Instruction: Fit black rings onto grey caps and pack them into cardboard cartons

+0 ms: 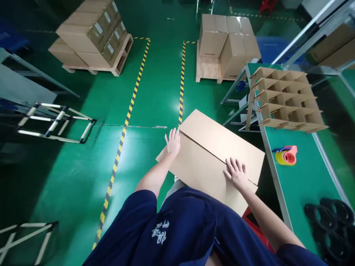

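Note:
A cardboard box (205, 166) is right in front of my body, its two long top flaps lying nearly flat with a narrow dark gap between them. My left hand (173, 142) rests with fingers outstretched at the box's left end, by the end of the gap. Palm down, my right hand (237, 174) lies with spread fingers across the gap near the right end. Neither hand grips anything. The box's sides and inside are hidden beneath the flaps.
To the right, a green-topped table (302, 173) holds a cardboard divider grid (288, 98), a tape dispenser (287, 155) and several black rings (330, 221). Boxes (88, 33) sit on a pallet at the far left; more boxes (238, 44) stand on another pallet (208, 70) ahead.

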A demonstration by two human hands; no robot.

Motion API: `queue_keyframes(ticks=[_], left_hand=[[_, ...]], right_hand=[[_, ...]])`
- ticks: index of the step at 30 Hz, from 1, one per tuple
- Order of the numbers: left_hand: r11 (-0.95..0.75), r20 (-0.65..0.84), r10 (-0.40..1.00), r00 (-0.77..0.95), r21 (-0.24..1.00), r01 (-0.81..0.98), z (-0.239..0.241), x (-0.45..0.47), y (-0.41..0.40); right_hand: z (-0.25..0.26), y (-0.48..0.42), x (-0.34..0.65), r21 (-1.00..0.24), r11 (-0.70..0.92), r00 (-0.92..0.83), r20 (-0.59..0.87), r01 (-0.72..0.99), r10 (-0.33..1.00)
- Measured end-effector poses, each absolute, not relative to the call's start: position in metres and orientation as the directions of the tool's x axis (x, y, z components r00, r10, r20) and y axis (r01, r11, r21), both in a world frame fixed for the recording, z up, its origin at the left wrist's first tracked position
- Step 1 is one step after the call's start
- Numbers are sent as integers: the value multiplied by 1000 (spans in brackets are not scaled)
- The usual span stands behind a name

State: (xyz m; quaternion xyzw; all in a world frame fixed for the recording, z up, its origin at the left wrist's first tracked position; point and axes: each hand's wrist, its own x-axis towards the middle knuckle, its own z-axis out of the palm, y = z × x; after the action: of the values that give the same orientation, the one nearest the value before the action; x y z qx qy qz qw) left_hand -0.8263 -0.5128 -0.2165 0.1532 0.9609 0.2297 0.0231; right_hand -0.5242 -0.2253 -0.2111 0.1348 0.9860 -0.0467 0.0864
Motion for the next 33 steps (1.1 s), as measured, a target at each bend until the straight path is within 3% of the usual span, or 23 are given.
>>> queue_keyframes(ticks=[4,7,10,12,15,20,27,30,33], left_hand=[[720,9,617,-787,398,569,-206,-831,-485],[710,-39,660,-751,361,605,-205,-845,-464],[703,-97,692,-715,316,637,-211,-862,-447],[709,-166,700,-695,280,647,-215,-865,-439],[749,-226,662,-715,242,617,-220,-856,-432],[727,-116,679,-725,244,642,-234,-842,-432],[770,-120,631,-766,211,602,-223,-835,-427],[797,-140,597,-790,218,564,-214,-817,-424],[783,-118,605,-787,269,561,-226,-815,-424]], right_hand=[[-197,-222,-529,-92,948,-926,-260,306,274],[-193,-241,-535,-175,927,-921,-277,331,276],[-207,-271,-548,-327,922,-961,-243,206,129],[-219,-292,-557,-410,904,-981,-187,124,50],[-233,-316,-561,-470,877,-991,-127,99,43],[-232,-314,-564,-505,856,-992,-114,109,59],[-183,-235,-581,-417,849,-946,-136,325,296],[-178,-203,-619,-423,859,-958,-118,287,262],[-184,-206,-716,-470,870,-989,-72,147,128]])
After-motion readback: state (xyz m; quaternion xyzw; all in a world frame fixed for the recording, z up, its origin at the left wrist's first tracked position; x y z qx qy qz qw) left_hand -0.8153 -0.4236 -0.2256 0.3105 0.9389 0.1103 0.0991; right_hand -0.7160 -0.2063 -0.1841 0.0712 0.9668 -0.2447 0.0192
